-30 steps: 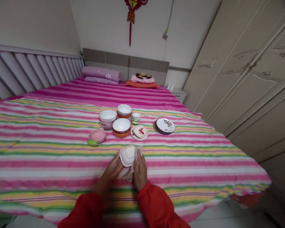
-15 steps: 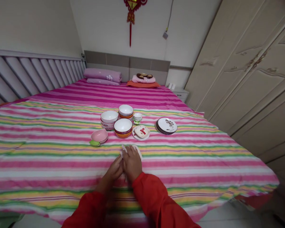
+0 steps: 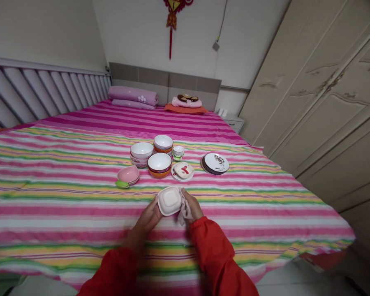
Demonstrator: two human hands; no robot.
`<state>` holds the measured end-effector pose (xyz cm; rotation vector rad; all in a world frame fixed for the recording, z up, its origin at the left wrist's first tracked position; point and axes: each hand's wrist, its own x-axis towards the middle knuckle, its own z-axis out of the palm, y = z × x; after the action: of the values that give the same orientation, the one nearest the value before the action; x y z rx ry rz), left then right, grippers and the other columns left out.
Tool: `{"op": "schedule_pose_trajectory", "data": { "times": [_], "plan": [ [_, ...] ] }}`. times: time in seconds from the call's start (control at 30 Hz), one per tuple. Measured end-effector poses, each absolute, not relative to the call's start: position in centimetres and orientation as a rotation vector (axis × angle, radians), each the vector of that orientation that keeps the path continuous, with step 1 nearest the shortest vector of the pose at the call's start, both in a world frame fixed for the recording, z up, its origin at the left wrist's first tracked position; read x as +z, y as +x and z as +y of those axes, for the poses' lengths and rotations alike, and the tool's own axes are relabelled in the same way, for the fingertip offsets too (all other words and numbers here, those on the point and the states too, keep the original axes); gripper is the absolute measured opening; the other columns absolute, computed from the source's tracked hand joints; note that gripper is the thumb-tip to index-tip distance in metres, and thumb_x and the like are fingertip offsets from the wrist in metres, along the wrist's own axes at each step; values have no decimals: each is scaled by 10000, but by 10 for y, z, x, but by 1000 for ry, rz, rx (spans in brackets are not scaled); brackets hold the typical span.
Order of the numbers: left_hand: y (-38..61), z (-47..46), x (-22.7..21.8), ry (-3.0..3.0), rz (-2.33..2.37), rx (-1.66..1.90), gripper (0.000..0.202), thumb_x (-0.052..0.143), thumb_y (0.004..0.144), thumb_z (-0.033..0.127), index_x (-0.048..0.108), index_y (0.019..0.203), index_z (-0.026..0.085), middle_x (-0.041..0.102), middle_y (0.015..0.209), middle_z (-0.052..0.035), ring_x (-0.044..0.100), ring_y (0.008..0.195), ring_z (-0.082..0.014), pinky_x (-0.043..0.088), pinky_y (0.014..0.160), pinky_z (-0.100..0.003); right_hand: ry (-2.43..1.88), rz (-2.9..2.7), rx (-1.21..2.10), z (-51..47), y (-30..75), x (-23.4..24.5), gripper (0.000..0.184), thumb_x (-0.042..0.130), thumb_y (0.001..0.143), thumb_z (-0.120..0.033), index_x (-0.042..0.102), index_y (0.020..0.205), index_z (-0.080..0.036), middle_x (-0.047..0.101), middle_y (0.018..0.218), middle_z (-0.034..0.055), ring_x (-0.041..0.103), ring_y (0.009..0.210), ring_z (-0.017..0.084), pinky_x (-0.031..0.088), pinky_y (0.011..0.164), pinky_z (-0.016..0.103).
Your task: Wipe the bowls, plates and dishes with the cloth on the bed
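A small white squarish dish (image 3: 169, 200) is held above the striped cloth with its underside turned toward me. My left hand (image 3: 151, 214) grips its left edge. At the right edge, my right hand (image 3: 191, 204) holds a crumpled pale cloth (image 3: 185, 210) against the dish. Just beyond, a similar dish with a red pattern (image 3: 184, 169) rests on a round white plate (image 3: 175, 177). Farther left sit stacked pink bowls (image 3: 128, 174) with a green spoon-like piece (image 3: 122, 184) at their edge.
Stacked white-lined bowls (image 3: 159, 163) stand mid-bed, beside small white cups (image 3: 178, 151). A stack of patterned plates (image 3: 216, 163) lies to the right. The striped sheet (image 3: 253, 205) covers the bed; a wardrobe (image 3: 314, 102) stands along the right, a railing (image 3: 49, 92) along the left.
The dish, earlier mostly covered by my right hand, now shows its underside. My right hand has moved right with the cloth to the dish's edge, and my hands are farther apart.
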<state>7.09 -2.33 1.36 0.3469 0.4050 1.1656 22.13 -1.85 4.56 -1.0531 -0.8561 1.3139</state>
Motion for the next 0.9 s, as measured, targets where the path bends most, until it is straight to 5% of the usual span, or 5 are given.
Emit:
{"op": "schedule_pose_trajectory", "data": {
  "times": [0.17,0.37,0.63,0.77,0.9],
  "plan": [
    [72,-23,13,366,412,1159,530,462,919,251,337,1432,203,585,1307,-114,563,1168,-238,386,1038,-423,-863,-745,1626,-35,223,60,389,800,586,-403,678,835,-130,681,690,33,623,613,160,494,591,261],
    [68,-25,14,416,412,1169,571,516,882,415,311,1414,390,528,1368,-51,593,1104,-176,405,1006,-395,-1028,-988,1163,-33,204,74,282,719,682,-326,671,883,-133,658,708,5,580,644,148,482,636,270],
    [67,-27,11,312,505,1113,564,423,886,527,534,1267,127,680,1112,-130,607,1089,-233,397,1024,-371,-1155,-2005,322,-58,176,33,330,551,824,-163,613,1146,-198,621,1026,91,549,954,222,466,860,352],
    [65,-29,15,271,556,1028,594,356,895,557,563,1227,111,703,1052,-127,615,1078,-252,415,1007,-385,-1100,-2259,104,-66,186,31,493,611,834,-265,489,1296,-144,572,1135,143,504,1020,252,445,896,386],
    [69,-28,17,266,495,1088,637,350,882,581,536,1255,100,690,1089,-149,585,1127,-263,377,1036,-420,-958,-2408,19,-62,215,45,362,542,839,-168,565,1198,-128,562,1174,135,458,1077,254,400,938,393]
  ]
}}
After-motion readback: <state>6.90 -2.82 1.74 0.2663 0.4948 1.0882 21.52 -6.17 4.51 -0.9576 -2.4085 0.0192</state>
